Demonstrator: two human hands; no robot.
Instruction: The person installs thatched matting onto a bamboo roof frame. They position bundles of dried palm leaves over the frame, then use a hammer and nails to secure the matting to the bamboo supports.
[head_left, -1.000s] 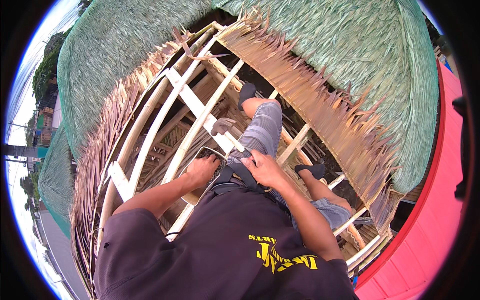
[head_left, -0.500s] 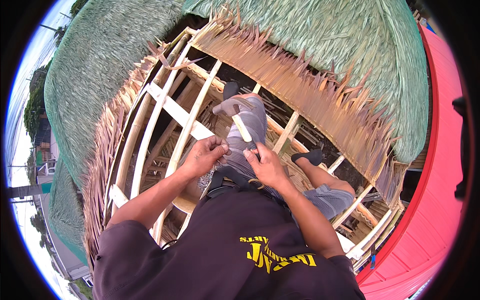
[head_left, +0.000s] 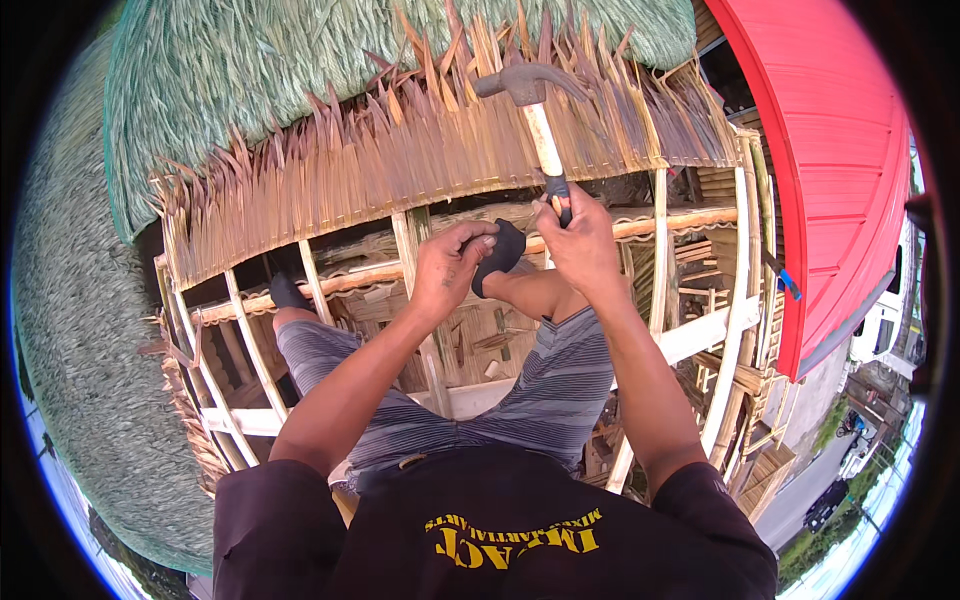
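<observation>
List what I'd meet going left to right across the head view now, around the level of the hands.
Dark-socked left foot → left hand → right hand gripping the hammer → red roof.

Claw hammer (head_left: pixel 541 125): grey-brown head (head_left: pixel 525 83), cream handle (head_left: pixel 545 145), black grip (head_left: pixel 557 187). Shorts (head_left: pixel 563 370): grey, striped. T-shirt (head_left: pixel 640 545): near-black, yellow lettering (head_left: pixel 470 550). Socks (head_left: pixel 503 247): black. Metal roof (head_left: pixel 840 150): red.

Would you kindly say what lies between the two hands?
In the head view, the gap between left hand and right hand shows a black-socked foot behind.
</observation>
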